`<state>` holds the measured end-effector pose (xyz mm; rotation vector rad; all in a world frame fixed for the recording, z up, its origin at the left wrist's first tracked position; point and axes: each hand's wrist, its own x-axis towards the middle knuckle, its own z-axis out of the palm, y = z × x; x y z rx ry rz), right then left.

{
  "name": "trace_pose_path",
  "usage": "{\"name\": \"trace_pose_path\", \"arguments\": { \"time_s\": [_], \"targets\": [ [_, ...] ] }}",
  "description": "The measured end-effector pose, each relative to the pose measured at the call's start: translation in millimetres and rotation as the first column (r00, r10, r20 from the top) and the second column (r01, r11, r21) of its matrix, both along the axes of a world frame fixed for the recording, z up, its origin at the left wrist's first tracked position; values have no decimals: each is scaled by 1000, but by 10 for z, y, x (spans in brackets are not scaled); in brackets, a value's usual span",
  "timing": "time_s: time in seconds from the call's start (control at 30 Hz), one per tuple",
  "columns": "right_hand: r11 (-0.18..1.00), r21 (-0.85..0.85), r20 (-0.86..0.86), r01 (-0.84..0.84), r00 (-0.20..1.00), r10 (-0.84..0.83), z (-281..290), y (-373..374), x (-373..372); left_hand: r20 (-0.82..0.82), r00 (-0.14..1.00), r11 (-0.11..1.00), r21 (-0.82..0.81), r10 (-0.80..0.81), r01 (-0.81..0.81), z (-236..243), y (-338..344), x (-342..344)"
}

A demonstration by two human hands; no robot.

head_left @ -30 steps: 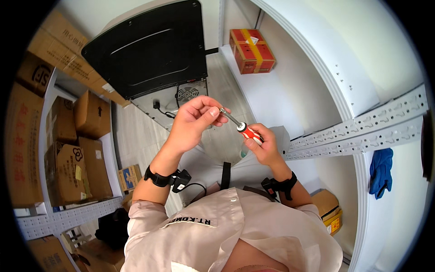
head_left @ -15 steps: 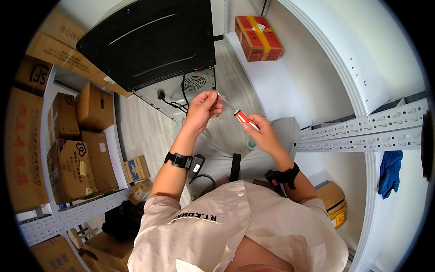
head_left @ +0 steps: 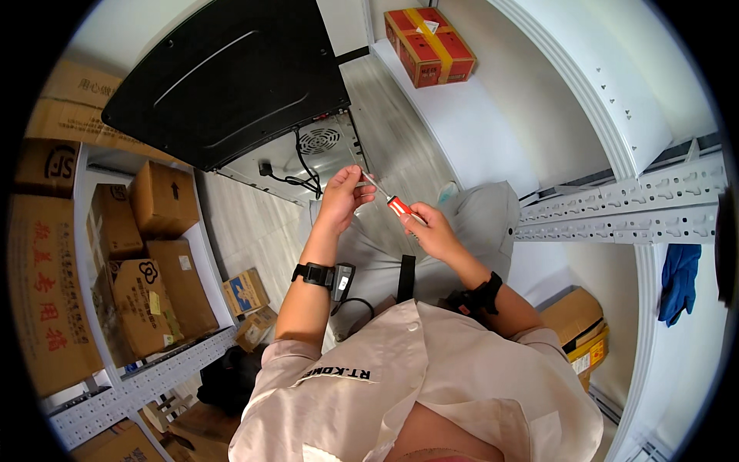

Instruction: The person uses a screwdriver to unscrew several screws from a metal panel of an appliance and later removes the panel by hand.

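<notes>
My right hand [head_left: 422, 228] is closed round the red-and-white handle [head_left: 398, 206] of a screwdriver, whose thin metal shaft [head_left: 376, 185] slants up to the left. At the tip, my left hand [head_left: 346, 194] has thumb and forefinger pinched, its other fingers curled; any small piece between them is too small to make out. Both hands are above my grey-trousered legs. Just beyond them stands an appliance with a tilted black panel [head_left: 231, 77], a bare metal back [head_left: 273, 142], a round vent grille [head_left: 318, 141] and black cables [head_left: 302, 165].
Shelving with cardboard boxes [head_left: 183, 285] lines my left. On the right are a white ledge [head_left: 462, 123] with a red taped box [head_left: 431, 46], perforated metal beams [head_left: 608, 202], a hanging blue glove [head_left: 679, 281] and more boxes [head_left: 573, 316]. Small boxes [head_left: 245, 291] lie low at the left.
My right hand and the screwdriver have moved up and to the left. The left hand stays pinched at the tip. The view has shifted, so the appliance and red box sit higher in it.
</notes>
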<state>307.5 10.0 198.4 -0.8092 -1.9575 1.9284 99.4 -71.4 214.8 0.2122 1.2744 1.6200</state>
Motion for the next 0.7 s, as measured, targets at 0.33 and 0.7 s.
{"name": "trace_pose_path", "arguments": {
  "time_s": [0.33, 0.7],
  "targets": [
    [998, -60, 60, -5, 998, 8, -9, 58, 36, -147, 986, 995, -82, -75, 64, -152, 22, -13],
    [791, -606, 105, 83, 994, -23, -106, 227, -212, -41, 992, 987, -117, -116, 111, -601, 319, -266]
  ]
}}
